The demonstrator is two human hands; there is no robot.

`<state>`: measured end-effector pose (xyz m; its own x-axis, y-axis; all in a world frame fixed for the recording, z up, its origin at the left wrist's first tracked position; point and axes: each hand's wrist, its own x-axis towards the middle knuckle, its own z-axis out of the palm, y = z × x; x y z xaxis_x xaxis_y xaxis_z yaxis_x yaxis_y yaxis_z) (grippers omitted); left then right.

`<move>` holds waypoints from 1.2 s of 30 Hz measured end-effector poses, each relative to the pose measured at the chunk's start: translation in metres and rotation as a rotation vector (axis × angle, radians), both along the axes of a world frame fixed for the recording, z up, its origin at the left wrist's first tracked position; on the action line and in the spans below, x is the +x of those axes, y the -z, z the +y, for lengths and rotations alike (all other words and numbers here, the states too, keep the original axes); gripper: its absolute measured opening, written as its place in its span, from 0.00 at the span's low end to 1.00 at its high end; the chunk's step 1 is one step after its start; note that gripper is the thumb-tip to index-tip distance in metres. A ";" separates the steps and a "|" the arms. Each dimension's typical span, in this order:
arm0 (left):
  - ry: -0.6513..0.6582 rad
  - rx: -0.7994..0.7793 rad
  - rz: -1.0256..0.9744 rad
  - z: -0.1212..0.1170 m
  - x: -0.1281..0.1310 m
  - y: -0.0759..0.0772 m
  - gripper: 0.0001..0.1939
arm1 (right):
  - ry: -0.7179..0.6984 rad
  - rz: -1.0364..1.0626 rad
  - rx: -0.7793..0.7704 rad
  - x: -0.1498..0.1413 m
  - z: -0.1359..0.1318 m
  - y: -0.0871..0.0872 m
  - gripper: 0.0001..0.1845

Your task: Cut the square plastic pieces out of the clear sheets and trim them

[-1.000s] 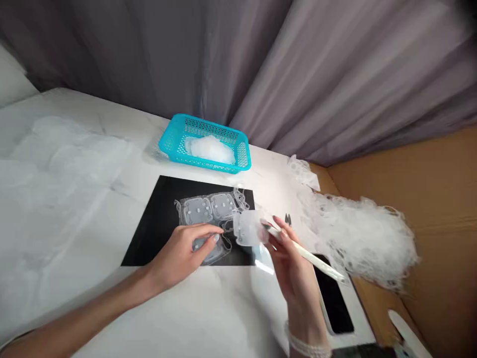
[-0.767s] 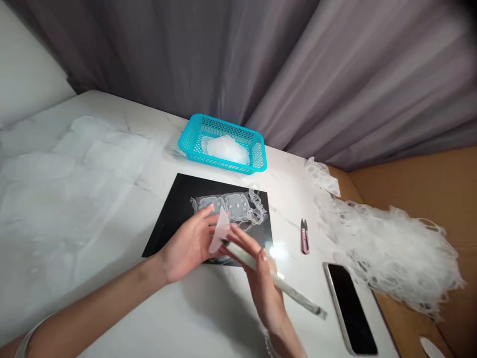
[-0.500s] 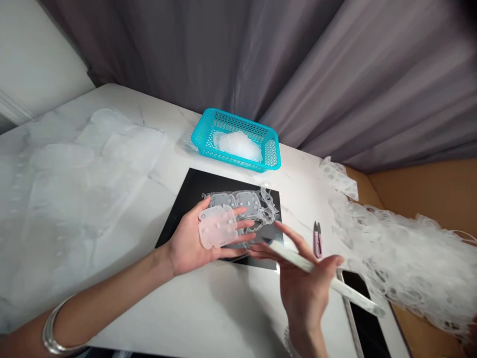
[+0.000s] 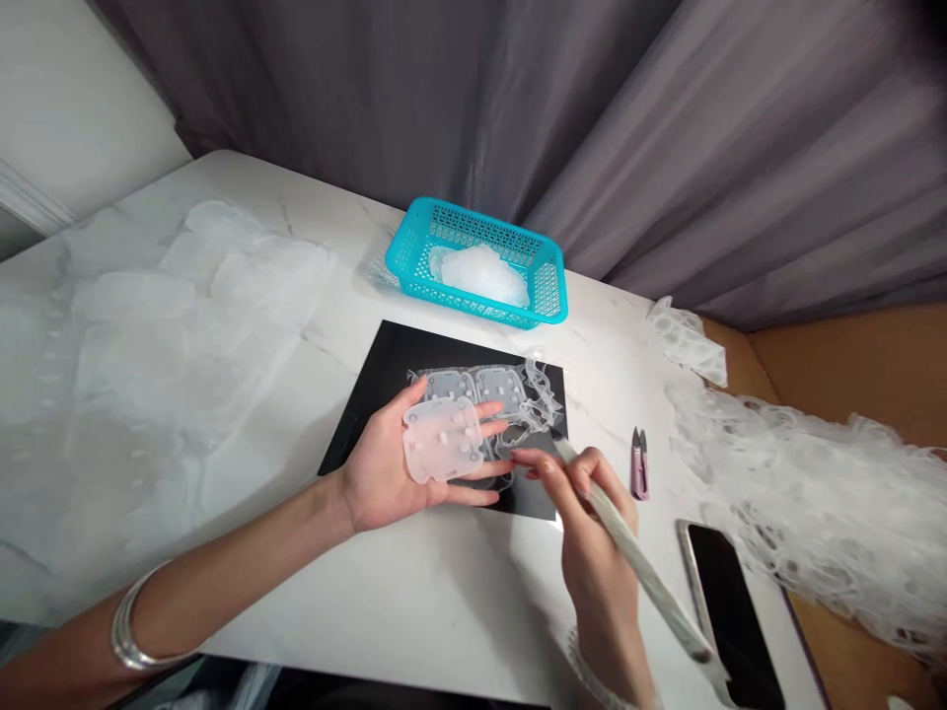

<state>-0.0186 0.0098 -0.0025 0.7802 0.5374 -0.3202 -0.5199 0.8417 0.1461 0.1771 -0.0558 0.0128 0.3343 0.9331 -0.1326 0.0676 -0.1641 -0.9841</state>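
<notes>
My left hand (image 4: 389, 468) is palm up with its fingers spread. A translucent, rounded-square plastic pad (image 4: 444, 439) with small raised studs lies across its palm and fingers. My right hand (image 4: 596, 537) is closed around a long, slim, pale pen-like tool (image 4: 643, 567), whose exact kind I cannot make out. The tool slants with its tip near the fingers of my left hand, apart from the pad. Behind my left hand, a clear sheet of similar pads (image 4: 499, 390) with ragged trimmings lies on a black mat (image 4: 396, 360), partly hidden by the hand.
A turquoise basket (image 4: 403, 261) holding whitish pieces stands at the back. Pink thread snips (image 4: 640, 463) and a phone (image 4: 729, 611) lie at the right, beside a heap of translucent scraps (image 4: 821, 493). Several cloudy sheets (image 4: 140, 365) cover the table's left side.
My right fingers have curled from stretched out to wrapped around the pale tool, which has swung to a steeper slant. My left hand still supports the pad; the whole view has shifted slightly.
</notes>
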 end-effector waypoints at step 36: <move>-0.060 0.171 0.394 -0.015 0.013 -0.007 0.15 | 0.109 -0.341 0.196 -0.022 0.014 0.010 0.20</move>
<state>-0.0058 -0.0053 0.0042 0.5814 0.6494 -0.4902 -0.4438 0.7581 0.4779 0.1549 -0.0417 0.0025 0.4268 0.8863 0.1797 0.3876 0.0003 -0.9218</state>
